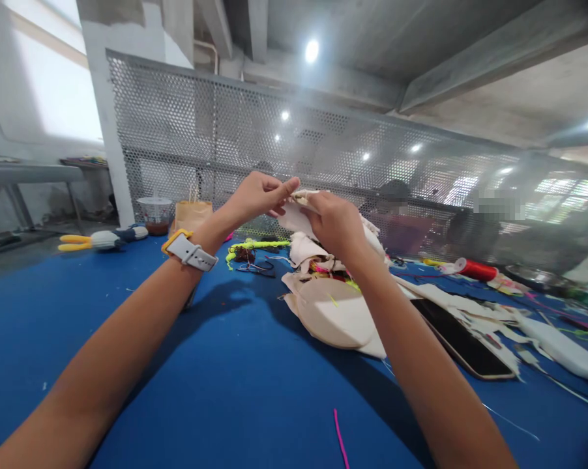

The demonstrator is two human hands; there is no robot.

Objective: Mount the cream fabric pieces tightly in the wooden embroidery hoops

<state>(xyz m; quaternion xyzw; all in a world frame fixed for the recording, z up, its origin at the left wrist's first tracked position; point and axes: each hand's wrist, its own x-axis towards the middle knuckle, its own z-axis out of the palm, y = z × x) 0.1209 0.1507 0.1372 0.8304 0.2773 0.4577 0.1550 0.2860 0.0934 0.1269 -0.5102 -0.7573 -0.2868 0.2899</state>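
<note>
My right hand point(341, 221) is closed on a piece of cream cloth point(289, 218) held up over the table, its folded edge showing between the fingers. Close by on the left, my left hand point(261, 195) has thumb and fingers pinched together at the cloth's near corner. What exactly sits in that pinch is too small to make out. Below the hands lies a heap of cream fabric pieces point(308, 251), with a round fabric-covered disc point(336, 312) at its front. Coloured threads poke out of the heap.
Neon yellow yarn point(259, 245) and dark threads lie left of the heap. A black phone point(465, 339), fabric scraps point(470, 303) and a red thread spool point(477, 270) are on the right. A paper bag point(193, 213) and a plastic cup point(156, 216) stand before a perforated metal screen point(245, 130).
</note>
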